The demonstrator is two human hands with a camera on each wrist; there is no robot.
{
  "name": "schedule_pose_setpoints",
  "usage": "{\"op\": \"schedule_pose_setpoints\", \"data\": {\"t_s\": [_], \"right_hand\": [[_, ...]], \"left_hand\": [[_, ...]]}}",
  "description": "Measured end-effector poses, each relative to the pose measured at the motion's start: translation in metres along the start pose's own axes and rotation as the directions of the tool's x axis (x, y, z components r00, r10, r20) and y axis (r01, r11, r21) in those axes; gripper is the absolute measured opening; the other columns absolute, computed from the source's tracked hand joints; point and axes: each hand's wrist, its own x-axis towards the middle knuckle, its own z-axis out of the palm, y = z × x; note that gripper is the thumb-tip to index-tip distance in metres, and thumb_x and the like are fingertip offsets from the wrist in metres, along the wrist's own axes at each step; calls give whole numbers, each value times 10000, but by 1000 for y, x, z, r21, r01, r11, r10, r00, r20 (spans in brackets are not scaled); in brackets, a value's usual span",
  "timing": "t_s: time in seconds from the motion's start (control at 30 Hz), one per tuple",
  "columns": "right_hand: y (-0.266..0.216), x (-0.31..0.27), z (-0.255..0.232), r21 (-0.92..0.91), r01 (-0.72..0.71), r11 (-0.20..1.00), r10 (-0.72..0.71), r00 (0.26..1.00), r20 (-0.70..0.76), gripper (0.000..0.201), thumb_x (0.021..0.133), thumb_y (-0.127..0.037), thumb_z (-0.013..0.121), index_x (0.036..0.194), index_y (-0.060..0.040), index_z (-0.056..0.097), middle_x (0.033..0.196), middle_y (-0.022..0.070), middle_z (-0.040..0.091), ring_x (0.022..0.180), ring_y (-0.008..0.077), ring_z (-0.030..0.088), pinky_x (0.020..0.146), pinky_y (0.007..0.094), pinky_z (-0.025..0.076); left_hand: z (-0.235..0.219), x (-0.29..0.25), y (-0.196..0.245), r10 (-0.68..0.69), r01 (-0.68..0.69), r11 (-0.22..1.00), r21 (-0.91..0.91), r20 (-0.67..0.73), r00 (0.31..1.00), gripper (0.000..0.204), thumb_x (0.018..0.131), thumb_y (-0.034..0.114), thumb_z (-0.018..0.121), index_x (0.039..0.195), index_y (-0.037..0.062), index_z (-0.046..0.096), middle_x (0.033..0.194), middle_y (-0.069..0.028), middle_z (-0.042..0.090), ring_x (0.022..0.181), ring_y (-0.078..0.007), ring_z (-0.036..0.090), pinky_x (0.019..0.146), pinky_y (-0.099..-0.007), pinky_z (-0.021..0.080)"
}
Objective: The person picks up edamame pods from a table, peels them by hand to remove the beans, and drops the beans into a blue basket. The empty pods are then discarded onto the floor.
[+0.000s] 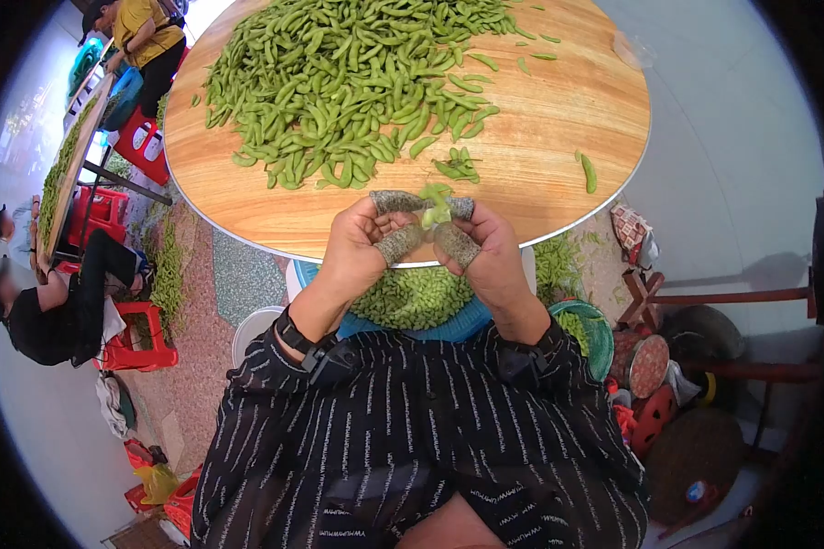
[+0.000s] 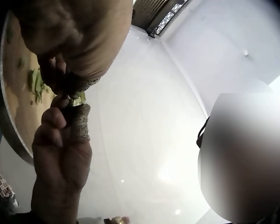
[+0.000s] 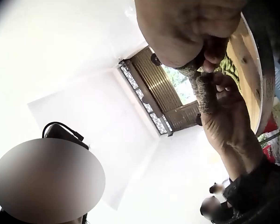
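Observation:
Between both hands, just over the table's near edge, is a green soybean pod [image 1: 437, 207], blurred in the head view. My left hand [image 1: 355, 245] pinches it from one side and my right hand [image 1: 492, 249] from the other, thumbs and forefingers nearly meeting. Grey speckled cloth sleeves [image 1: 398, 243] cover those thumbs and forefingers. In the left wrist view, a bit of the pod [image 2: 79, 99] shows between the fingertips. Below the hands, a blue basin [image 1: 467, 320] holds many shelled green beans [image 1: 412, 300]. A small clump of pods [image 1: 458, 166] lies just beyond the fingers.
A large heap of soybean pods [image 1: 339, 82] covers much of the round wooden table [image 1: 558, 119]. One loose pod [image 1: 589, 174] lies to the right. A green basket [image 1: 600, 343] and a white bucket [image 1: 254, 329] flank the lap. People sit and stand at another table on the left.

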Motion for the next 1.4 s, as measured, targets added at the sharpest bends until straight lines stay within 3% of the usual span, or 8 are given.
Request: {"op": "schedule_pose_setpoints", "data": {"t_s": [0.2, 0.4, 0.47, 0.9, 0.97, 1.03, 1.17, 1.4], "right_hand": [[14, -1, -20, 26, -54, 998, 53, 997, 60, 186, 785, -25, 546, 968, 5, 538, 768, 10, 567, 573, 41, 463, 481, 171, 353], [13, 0, -8, -104, 40, 994, -34, 998, 55, 191, 778, 0, 547, 967, 20, 531, 834, 22, 564, 770, 90, 530, 674, 213, 437], [14, 0, -9, -94, 57, 994, -50, 996, 70, 193, 776, 4, 550, 967, 22, 530, 852, 22, 564, 814, 100, 531, 719, 223, 437], [16, 3, -8, -160, 79, 984, -70, 996, 58, 277, 760, -5, 581, 1023, 24, 501, 837, 11, 561, 761, 83, 532, 661, 205, 438], [14, 3, -7, -160, 165, 973, -162, 986, 33, 270, 758, -5, 584, 1016, 25, 512, 835, 10, 563, 759, 80, 530, 656, 204, 437], [8, 1, -12, -97, -5, 995, 6, 1000, 14, 255, 756, 3, 577, 1004, 26, 524, 827, 6, 564, 768, 79, 529, 658, 205, 435], [4, -7, -16, -156, -53, 986, 60, 997, 42, 233, 762, 4, 562, 992, 20, 527, 837, 11, 567, 750, 75, 525, 638, 201, 429], [2, -8, -12, -203, 3, 979, 21, 993, 117, 165, 778, -24, 543, 939, 13, 553, 819, 2, 572, 719, 56, 506, 629, 199, 419]], "left_hand": [[4, -1, 6, -117, 117, 989, 95, -10, 993, 262, 730, -19, 607, 977, -3, 519, 905, -37, 573, 813, -84, 550, 749, -210, 452], [0, 3, 9, -260, 260, 965, 5, -57, 964, 240, 721, -44, 595, 947, 4, 528, 856, -42, 590, 745, -88, 563, 650, -202, 467], [-7, 4, 10, -319, 326, 933, -152, 67, 945, 218, 729, -44, 582, 935, 6, 531, 803, -45, 596, 667, -92, 565, 568, -196, 454], [0, 1, 2, -197, 198, 976, 93, -15, 980, 215, 720, -27, 612, 920, 20, 547, 888, -38, 587, 742, -76, 550, 649, -190, 452], [1, 0, 0, -121, 121, 992, 40, 4, 993, 211, 722, 9, 620, 912, 12, 530, 795, -43, 589, 696, -115, 584, 644, -229, 491], [0, -2, 2, -181, 180, 979, -93, -1, 983, 186, 729, 25, 619, 895, 13, 535, 788, -45, 589, 681, -117, 581, 634, -228, 490], [-3, -4, -1, -251, 230, 920, -317, -27, 968, 128, 754, 53, 604, 859, 18, 541, 755, -50, 587, 616, -120, 566, 602, -231, 485], [8, -5, -6, -193, 159, 941, -299, -87, 977, 124, 756, 44, 598, 861, 18, 539, 737, -53, 589, 582, -119, 564, 545, -217, 469]]}}
